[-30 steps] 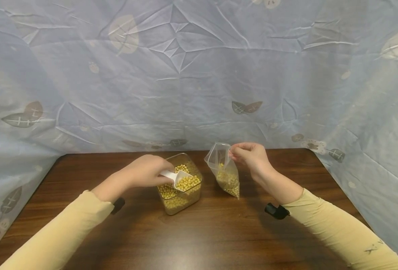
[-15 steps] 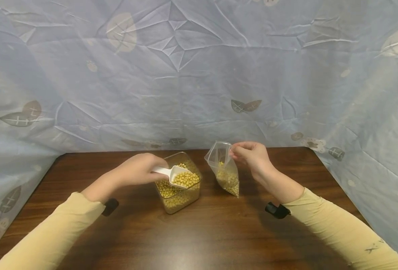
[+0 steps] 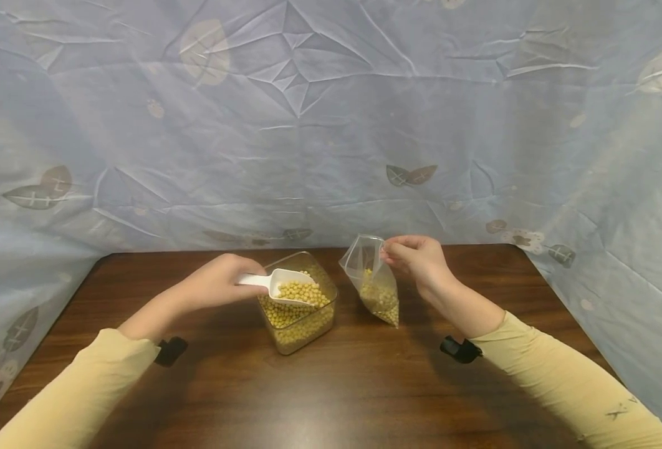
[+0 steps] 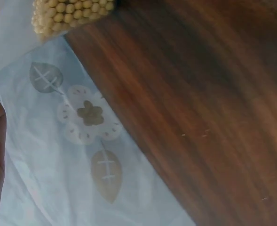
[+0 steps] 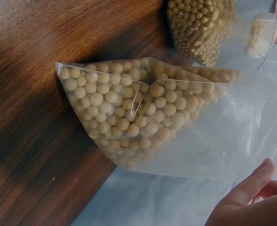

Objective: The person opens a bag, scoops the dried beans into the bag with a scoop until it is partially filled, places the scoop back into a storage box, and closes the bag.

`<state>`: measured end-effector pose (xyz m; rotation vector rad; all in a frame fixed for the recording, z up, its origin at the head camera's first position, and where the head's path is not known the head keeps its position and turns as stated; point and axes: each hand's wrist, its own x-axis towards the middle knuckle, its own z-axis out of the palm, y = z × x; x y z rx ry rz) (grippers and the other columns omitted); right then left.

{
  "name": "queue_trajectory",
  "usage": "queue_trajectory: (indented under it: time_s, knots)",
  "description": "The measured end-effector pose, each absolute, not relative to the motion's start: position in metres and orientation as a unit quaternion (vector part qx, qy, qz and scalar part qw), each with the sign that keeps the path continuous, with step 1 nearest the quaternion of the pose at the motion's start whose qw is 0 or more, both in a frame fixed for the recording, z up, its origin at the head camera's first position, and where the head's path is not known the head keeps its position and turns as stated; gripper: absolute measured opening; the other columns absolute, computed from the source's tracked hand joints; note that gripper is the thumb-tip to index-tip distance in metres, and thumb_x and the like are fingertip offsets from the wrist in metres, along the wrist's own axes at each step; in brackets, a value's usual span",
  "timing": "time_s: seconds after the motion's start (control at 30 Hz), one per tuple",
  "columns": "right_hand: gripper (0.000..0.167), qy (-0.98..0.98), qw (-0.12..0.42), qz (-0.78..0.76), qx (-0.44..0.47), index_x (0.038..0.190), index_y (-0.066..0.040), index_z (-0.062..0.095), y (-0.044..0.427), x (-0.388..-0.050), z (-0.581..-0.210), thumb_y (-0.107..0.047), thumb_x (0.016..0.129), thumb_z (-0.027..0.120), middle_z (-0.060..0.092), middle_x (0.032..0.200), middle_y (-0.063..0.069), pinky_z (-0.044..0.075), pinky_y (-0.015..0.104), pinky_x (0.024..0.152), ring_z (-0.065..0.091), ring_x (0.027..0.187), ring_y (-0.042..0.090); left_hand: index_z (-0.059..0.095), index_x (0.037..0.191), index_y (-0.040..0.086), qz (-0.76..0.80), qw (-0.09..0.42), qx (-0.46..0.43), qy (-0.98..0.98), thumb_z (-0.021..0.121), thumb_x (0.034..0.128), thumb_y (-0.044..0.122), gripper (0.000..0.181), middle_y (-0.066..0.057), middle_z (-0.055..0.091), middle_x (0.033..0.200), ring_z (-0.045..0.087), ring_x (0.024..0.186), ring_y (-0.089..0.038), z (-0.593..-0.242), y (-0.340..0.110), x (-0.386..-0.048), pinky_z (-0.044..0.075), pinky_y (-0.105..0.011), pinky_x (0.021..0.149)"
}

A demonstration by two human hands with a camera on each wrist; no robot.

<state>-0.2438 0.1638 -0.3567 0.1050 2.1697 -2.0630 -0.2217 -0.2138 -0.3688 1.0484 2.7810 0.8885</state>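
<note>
My left hand (image 3: 213,287) grips the handle of a white scoop (image 3: 275,285). Small round yellow balls, like beads or dried soybeans, fill much of the scoop. Below it stands a clear square container (image 3: 300,340) holding more of the same balls. My right hand (image 3: 417,262) pinches the top edge of a clear plastic bag (image 3: 373,252), whose mouth gapes. Balls lie heaped in the bag's lower part, plain in the right wrist view, where a thumb (image 5: 251,186) shows beside the film. The left wrist view catches only a sliver of the hand at its left edge.
A brown wooden table (image 3: 331,386) carries the container. Pale blue cloth (image 3: 331,143) printed with leaves and flowers hangs behind it and along both sides. A black strap piece (image 3: 461,350) sits under the right wrist, another (image 3: 171,351) under the left.
My left hand has drawn the scoop leftward and up out of the balls, so it now shows above the container with its load. The right hand and bag have stayed almost still.
</note>
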Motion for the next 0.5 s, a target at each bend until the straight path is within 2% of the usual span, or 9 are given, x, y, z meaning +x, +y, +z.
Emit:
queue_trajectory:
  time_s: [0.17,0.5]
  knots:
    - [0.029,0.725,0.074,-0.684,0.036,0.123,0.018,0.063,0.164,-0.244,-0.357,-0.002,0.103,0.061,0.075,0.081,-0.008,0.06,0.015,0.077,0.075,0.076,0.0,0.079,0.1,0.009,0.311,0.018,0.305,0.9,0.08,0.0952,0.018,0.011,0.003,0.079,0.092,0.067,0.081,-0.003,-0.375,-0.221,-0.218,0.057,-0.027,0.077]
    - [0.028,0.72,0.079,-0.689,0.038,0.123,0.017,0.064,0.16,-0.244,-0.357,-0.002,0.102,0.062,0.075,0.08,-0.008,0.061,0.016,0.078,0.075,0.076,0.0,0.079,0.098,0.008,0.339,0.013,0.285,0.896,0.08,0.0943,0.016,0.009,0.003,0.076,0.088,0.061,0.076,-0.002,-0.381,-0.225,-0.215,0.053,-0.025,0.073]
